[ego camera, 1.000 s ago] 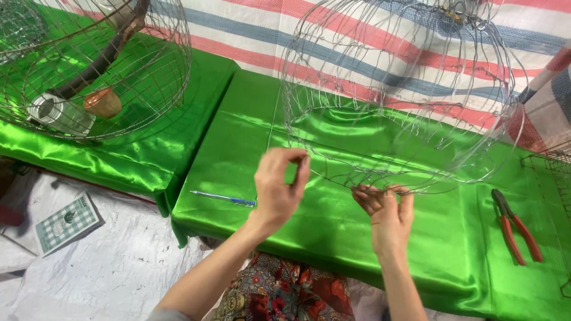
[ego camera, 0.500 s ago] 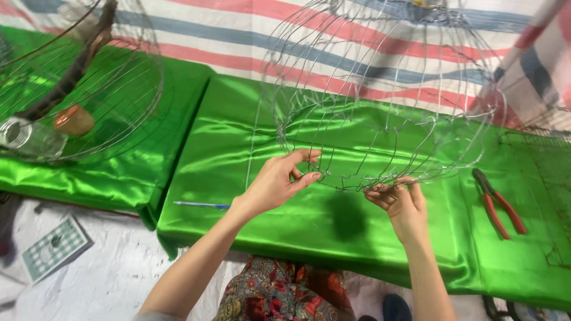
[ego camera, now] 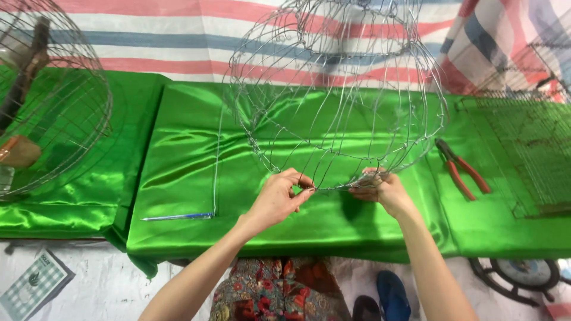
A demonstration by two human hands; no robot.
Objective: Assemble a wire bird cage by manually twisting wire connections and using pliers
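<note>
A: What's left of the fingers?

B: A finished-looking round cage (ego camera: 53,101), then a blue pen (ego camera: 178,216) on the green cloth (ego camera: 190,166).

A: And the hands?

B: The left hand (ego camera: 278,199) and right hand (ego camera: 380,190) both pinch the bottom rim of the domed wire frame (ego camera: 339,89). 1 dome looks woven; I'd judge the rim unfinished.

A: Further right?

B: Red pliers (ego camera: 464,169), untouched.

2 bare, sleeveless forearms above floral-patterned red trousers (ego camera: 279,291) and 1 blue slipper (ego camera: 394,295)
</note>
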